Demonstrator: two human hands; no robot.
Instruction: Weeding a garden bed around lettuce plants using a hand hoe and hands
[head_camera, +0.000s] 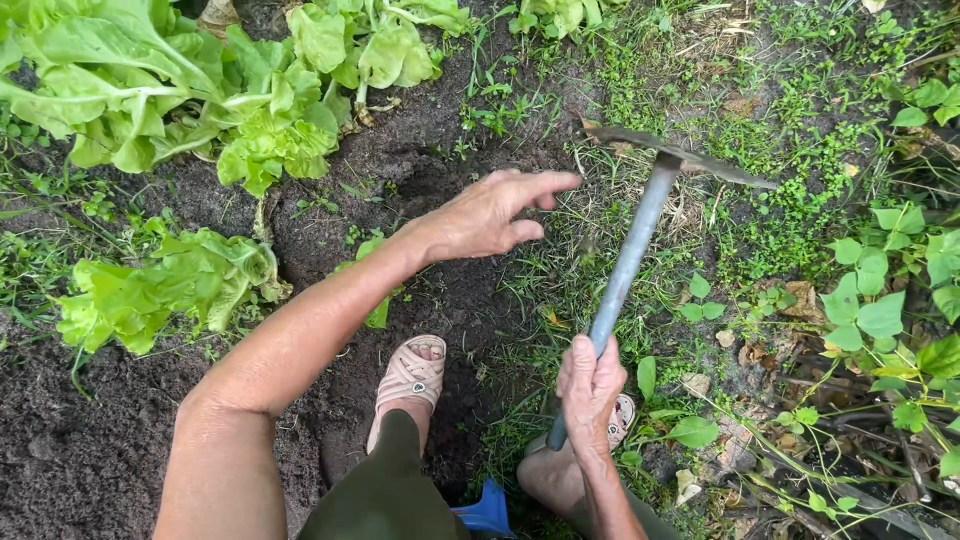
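My right hand (590, 385) grips the grey metal handle of a small hoe (630, 255). Its flat blade (680, 157) lies across weedy grass at the upper right. My left hand (495, 212) reaches forward over the dark soil with fingers spread and nothing in it, a little left of the hoe handle. Both my feet in beige sandals (410, 375) stand on the soil below the hands.
Leafy green lettuce plants (170, 90) grow at the upper left and another lettuce (160, 290) at the left. Dark bare soil (80, 450) fills the lower left. Weeds and broad-leaved vines (870, 310) cover the right side. A blue object (488, 510) shows between my legs.
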